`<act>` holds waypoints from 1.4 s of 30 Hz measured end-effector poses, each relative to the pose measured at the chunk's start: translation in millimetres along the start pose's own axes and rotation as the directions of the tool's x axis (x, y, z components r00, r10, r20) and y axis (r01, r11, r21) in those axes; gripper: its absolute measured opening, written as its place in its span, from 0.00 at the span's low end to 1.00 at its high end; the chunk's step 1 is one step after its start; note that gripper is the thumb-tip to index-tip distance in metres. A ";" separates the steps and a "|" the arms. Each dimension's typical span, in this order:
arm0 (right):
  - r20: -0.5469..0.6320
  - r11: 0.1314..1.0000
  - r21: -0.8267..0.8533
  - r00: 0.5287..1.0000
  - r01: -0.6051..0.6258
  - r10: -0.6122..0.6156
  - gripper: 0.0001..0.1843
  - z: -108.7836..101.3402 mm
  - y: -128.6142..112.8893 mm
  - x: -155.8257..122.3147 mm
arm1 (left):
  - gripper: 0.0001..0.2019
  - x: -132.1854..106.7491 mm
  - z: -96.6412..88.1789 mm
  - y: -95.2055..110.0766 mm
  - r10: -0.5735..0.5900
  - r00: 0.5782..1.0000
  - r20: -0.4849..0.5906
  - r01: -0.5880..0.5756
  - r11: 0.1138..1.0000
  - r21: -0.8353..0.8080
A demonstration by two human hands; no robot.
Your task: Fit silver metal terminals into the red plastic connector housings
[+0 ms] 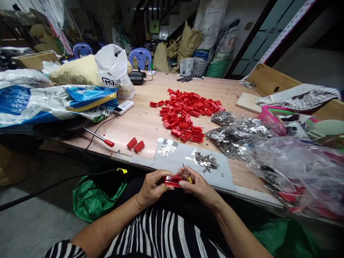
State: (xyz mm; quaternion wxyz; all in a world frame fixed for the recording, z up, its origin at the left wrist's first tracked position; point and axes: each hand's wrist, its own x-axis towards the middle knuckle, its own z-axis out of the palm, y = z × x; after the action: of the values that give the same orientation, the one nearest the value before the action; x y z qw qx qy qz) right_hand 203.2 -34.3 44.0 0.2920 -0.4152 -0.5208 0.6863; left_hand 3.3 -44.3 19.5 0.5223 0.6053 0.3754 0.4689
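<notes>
Close to my body, just off the table's front edge, my left hand [154,184] grips a red plastic housing [172,181] by its left end. My right hand [197,186] holds a small screwdriver [189,178] with a yellow handle, its shaft pointing up. The right thumb and fingers also touch the housing's right end. Beyond my hands, a grey mat [182,161] carries small flat silver pieces [167,150] on its left and a heap of small metal parts [206,160] on its right. Two red housings [139,146] lie left of the mat.
A large pile of red housings [188,111] covers the table's middle. Bags of metal parts [231,139] stand to the right. A lever with a red grip [108,143] juts out at left, near a white power strip [124,107]. Plastic sacks [91,96] fill the left side.
</notes>
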 end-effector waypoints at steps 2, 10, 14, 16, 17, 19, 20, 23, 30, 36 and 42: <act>0.020 0.999 0.030 1.000 -0.017 0.017 0.23 -2.1 1.7 0.9 | 0.12 1.0 2.3 -1.7 -0.046 0.999 -0.011 0.045 0.997 -0.060; -0.360 0.607 -0.791 0.864 -0.082 -0.352 0.10 -46.9 -9.5 22.8 | 0.17 11.1 6.4 -6.7 -0.190 0.970 -0.153 0.169 0.976 -0.139; -0.353 0.269 -0.927 0.847 -0.260 -0.397 0.05 -62.0 -7.5 33.4 | 0.20 12.8 1.3 -9.2 -0.107 0.975 -0.194 0.117 0.992 0.039; -0.326 0.194 -0.943 0.866 -0.270 -0.380 0.05 -61.3 -5.4 35.9 | 0.19 12.8 -0.3 -11.5 -0.062 0.977 -0.202 0.086 0.990 0.109; -0.317 0.170 -0.947 0.869 -0.272 -0.379 0.06 -59.9 -4.6 36.5 | 0.18 12.7 -0.7 -12.5 -0.042 0.978 -0.202 0.072 0.987 0.141; -0.317 0.146 -0.948 0.866 -0.282 -0.386 0.06 -56.2 -4.0 36.8 | 0.16 12.8 -1.0 -13.9 -0.001 0.980 -0.197 0.043 0.977 0.209; -0.321 0.142 -0.947 0.864 -0.288 -0.387 0.06 -54.4 -3.9 36.5 | 0.16 13.0 -1.1 -14.3 0.021 0.981 -0.193 0.027 0.969 0.244; -0.329 0.128 -0.944 0.870 -0.303 -0.368 0.06 -50.7 -3.9 35.3 | 0.15 14.3 -2.2 -14.0 0.090 0.977 -0.191 -0.022 0.943 0.333; -0.291 0.115 -0.957 0.877 -0.268 -0.382 0.10 -43.5 -7.7 42.5 | 0.15 16.8 -11.2 -10.8 0.179 0.961 -0.211 -0.067 0.890 0.452; -0.243 0.119 -0.969 0.918 -0.216 -0.313 0.09 -26.9 -18.0 71.5 | 0.16 17.1 -17.6 -6.6 0.193 0.956 -0.220 -0.079 0.894 0.442; -0.305 0.185 -0.947 0.914 -0.262 -0.269 0.07 -18.1 -24.7 93.5 | 0.15 18.6 -21.1 -6.3 0.194 0.953 -0.233 -0.076 0.896 0.437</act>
State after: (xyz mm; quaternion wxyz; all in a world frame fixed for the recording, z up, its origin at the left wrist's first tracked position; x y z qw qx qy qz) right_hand 172.9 59.2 40.8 0.0615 -0.6355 -0.7644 0.0892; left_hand -11.6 -19.7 16.9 0.2884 0.6592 0.4925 0.4897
